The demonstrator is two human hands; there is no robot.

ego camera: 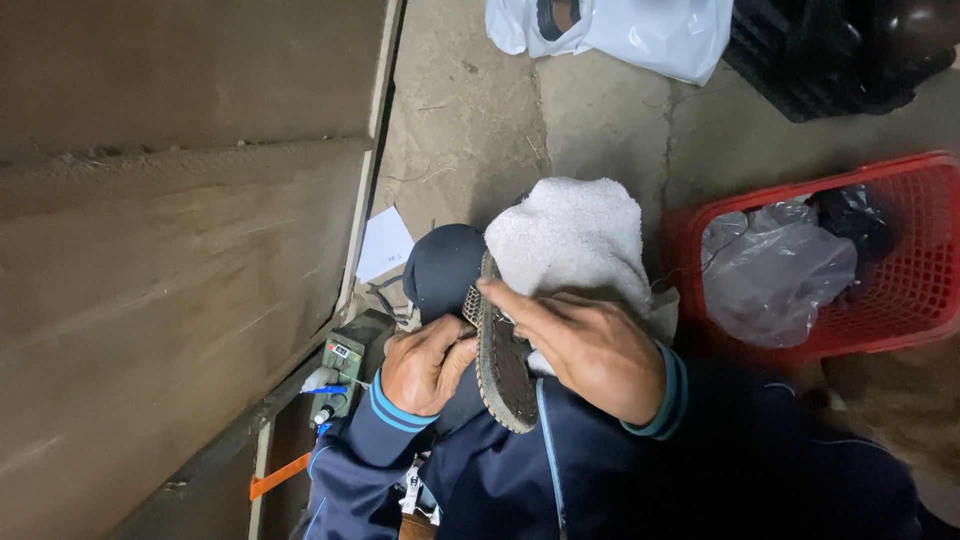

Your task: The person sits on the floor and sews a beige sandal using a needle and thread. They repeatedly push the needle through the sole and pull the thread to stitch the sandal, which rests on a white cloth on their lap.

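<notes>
I see my left hand (425,366) curled around the lower left edge of a worn shoe sole (502,352), which stands on edge over my lap against a white towel (572,238). My right hand (590,350) lies across the sole's other side, fingers stretched to pinch its top rim. A red basket (925,270) holding crumpled plastic sits on the concrete floor (600,120) nearby.

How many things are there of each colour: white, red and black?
White: 3, towel, plastic bag, paper
Red: 1, basket
Black: 1, crate
Total: 5
</notes>
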